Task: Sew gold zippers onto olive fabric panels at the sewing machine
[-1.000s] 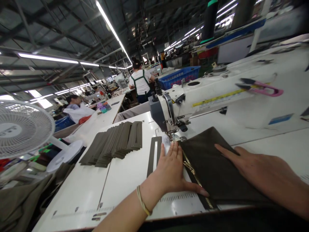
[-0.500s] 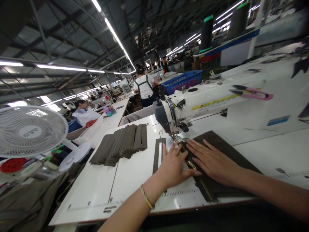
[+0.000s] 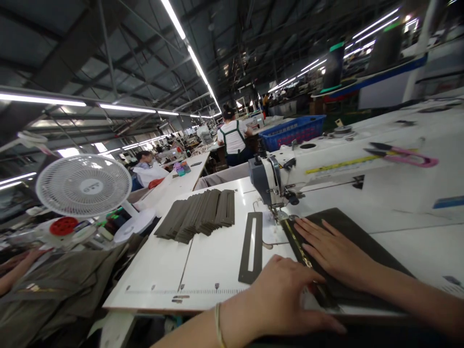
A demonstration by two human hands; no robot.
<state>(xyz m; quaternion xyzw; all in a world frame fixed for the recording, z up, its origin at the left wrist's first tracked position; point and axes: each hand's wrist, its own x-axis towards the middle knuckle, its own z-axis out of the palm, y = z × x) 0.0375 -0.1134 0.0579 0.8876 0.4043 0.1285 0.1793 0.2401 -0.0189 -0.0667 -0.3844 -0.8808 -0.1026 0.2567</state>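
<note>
- Dark olive fabric piece (image 3: 337,220), smooth-surfaced, lies flat just beside the sewing machine head (image 3: 259,179), its far left corner close to the presser foot. A gold zip (image 3: 300,249) runs along its left edge, from near the foot toward the wearer.
- Right hand (image 3: 335,249): spread nearly flat, palm down, fingers extended on the fabric to the near right of the machine head; pressing, nothing gripped.
- Left hand (image 3: 290,295): half open, fingers curved, thumb apart, at the zip's near end, on the wearer's side of the machine head. Whether it pinches the fabric edge: cannot tell. Pale band (image 3: 218,326) on wrist.
- One slotted strip (image 3: 258,244), same olive tone, lies alone, near left of the machine head.
- Fanned stack of strips (image 3: 197,212): farther left of the machine head, on the same white table (image 3: 210,263).
- Pink-handled snips (image 3: 416,158) and yellow measuring tape (image 3: 337,166): on the machine arm, right of the machine head.
- Blue crate (image 3: 293,133): beyond the machine head.
</note>
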